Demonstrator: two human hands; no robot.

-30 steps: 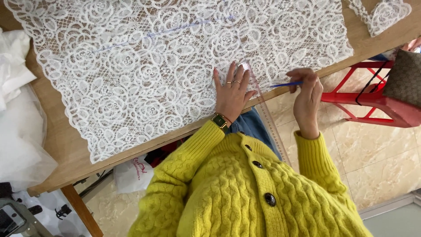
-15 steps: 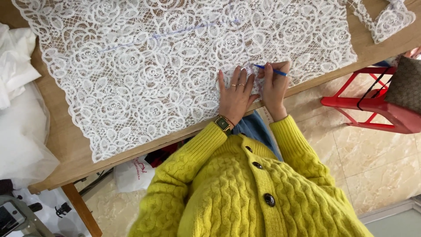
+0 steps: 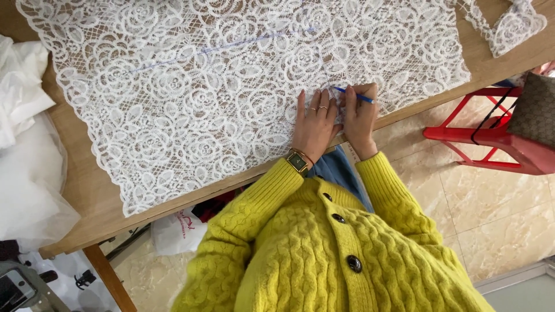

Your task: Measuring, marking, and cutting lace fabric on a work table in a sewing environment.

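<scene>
White rose-patterned lace fabric (image 3: pixel 231 92) lies flat across the wooden tabletop (image 3: pixel 87 196), the left hand (image 3: pixel 315 124) pressed open on it just beside the right hand (image 3: pixel 359 115), whose grip is closed on a slim blue pen (image 3: pixel 354 96), its long axis level, tip pointing left over the left fingers

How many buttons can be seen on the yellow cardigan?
3: the top button near the neckline, the middle button just below it, and the lowest button farther down the front. More may lie out of view.
</scene>
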